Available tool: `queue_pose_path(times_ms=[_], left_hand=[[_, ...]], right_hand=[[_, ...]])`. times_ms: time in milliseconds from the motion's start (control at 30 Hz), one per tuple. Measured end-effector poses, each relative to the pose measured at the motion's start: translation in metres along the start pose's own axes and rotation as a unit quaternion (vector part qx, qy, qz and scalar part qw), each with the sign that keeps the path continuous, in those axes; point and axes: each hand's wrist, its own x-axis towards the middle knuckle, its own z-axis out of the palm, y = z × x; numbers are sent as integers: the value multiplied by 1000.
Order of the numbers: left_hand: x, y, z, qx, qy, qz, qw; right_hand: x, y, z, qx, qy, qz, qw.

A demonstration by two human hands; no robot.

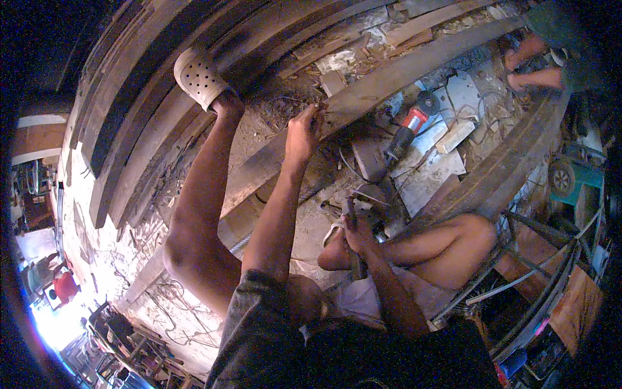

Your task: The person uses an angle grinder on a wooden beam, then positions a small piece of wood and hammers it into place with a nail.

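My left hand (303,135) is closed at the near edge of a long wooden plank (379,97), its fingertips pinched over the edge. Whatever those fingers hold is too small to tell. My right hand (357,235) wraps around a dark stick-like tool (358,267), perhaps a handle, held between my legs. Its upper end merges with clutter, so its kind is unclear. Beyond the right hand, a red and black angle grinder (407,131) with a round disc lies on the littered ground. A pale wooden block (456,136) rests beside it.
Long curved timbers (139,110) are stacked at the left. Another thick beam (495,165) runs along the right. At the far right, another person's limbs (534,72) show. A green wheeled machine (576,185) and a metal-framed chair (518,259) stand right. My left foot wears a beige clog (199,79).
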Motion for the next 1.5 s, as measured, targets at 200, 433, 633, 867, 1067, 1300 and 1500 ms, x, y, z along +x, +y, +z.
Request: queue_pose_path(times_ms=[200, 433, 633, 867, 1067, 1300, 1500], left_hand=[[-1, -1, 1, 27, -21, -15, 999], [-2, -24, 8, 0, 12, 62, 998], [-8, -21, 0, 18, -11, 25, 999], [-8, 0, 6, 5, -18, 17, 1000], [-5, -10, -4, 66, -60, -35, 995], [3, -7, 14, -11, -23, 25, 999], [3, -26, 9, -102, -37, -32, 994]], right_hand=[[-2, 0, -2, 43, -24, 23, 999], [1, 10, 4, -10, 1, 18, 1000], [3, 8, 6, 36, -29, 28, 999], [15, 58, 12, 64, -53, 29, 996], [7, 29, 10, 25, -85, 88, 992], [15, 62, 9, -37, -73, -8, 997], [-4, 13, 10, -65, 67, 27, 995]])
